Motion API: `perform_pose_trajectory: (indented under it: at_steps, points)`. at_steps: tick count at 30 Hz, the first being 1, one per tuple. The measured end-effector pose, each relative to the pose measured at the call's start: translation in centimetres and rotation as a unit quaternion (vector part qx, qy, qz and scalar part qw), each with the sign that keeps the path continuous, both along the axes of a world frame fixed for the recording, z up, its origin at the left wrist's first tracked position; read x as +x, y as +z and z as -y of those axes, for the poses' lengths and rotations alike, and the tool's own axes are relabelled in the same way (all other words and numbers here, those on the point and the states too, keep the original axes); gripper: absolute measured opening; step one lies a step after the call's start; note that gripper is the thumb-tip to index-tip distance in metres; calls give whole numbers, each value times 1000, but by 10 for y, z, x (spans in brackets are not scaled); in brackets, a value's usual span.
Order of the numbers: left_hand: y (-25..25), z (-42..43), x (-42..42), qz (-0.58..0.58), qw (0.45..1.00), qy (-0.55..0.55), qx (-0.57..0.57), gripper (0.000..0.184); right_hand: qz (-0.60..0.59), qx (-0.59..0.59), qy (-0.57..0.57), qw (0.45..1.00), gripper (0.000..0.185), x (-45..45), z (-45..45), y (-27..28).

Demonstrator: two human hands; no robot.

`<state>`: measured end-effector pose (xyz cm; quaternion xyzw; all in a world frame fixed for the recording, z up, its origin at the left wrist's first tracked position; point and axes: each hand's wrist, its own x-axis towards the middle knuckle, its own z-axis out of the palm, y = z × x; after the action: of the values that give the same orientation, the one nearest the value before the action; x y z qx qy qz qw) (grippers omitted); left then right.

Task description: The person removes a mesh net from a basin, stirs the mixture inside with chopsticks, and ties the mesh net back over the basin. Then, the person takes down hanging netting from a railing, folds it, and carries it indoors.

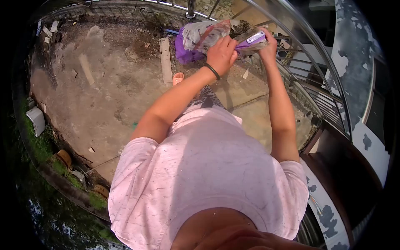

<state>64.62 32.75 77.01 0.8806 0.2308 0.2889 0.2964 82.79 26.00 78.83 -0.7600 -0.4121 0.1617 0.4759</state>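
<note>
Ahead of me, my left hand [223,52], with a dark band on its wrist, is closed on a crumpled plastic bag [204,36], whitish with a reddish strip. A purple bag part [185,50] hangs at its left side. My right hand [268,45] is closed around the edge of a purple dustpan-like piece [250,41] with a white plate on it. Brown debris [241,28] shows between the bag and this piece. The fingertips of both hands are partly hidden, and the exact kind of the purple piece is hard to make out.
A metal railing [316,41] curves close by on the right. On the concrete floor [112,91] lie a flat board [165,60] and scattered scraps. A white block [36,121] and pots [63,158] stand by the grass at the left edge.
</note>
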Motion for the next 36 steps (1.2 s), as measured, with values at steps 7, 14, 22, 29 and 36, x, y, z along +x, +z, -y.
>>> perform_pose_trajectory:
  at_steps: [7, 14, 22, 29, 36]
  points:
    - [-32, 3, -50, -84, 979, -96, -158, 32, -272, -26, -13, 962, 33, 16, 31, 37]
    - [38, -22, 17, 138, 990, 1, -26, 63, -530, 106, -87, 837, 33, 13, 55, 10]
    - [12, -32, 41, 118, 966, -101, -208, 38, -473, 142, -142, 858, 24, -1, 60, 9]
    - [-43, -57, 30, -6, 989, 104, -107, 43, -486, 154, -179, 842, 23, 18, 71, 33]
    - [-12, 4, 65, 29, 998, -40, -29, 60, -533, 235, -171, 795, 33, -30, 18, 49]
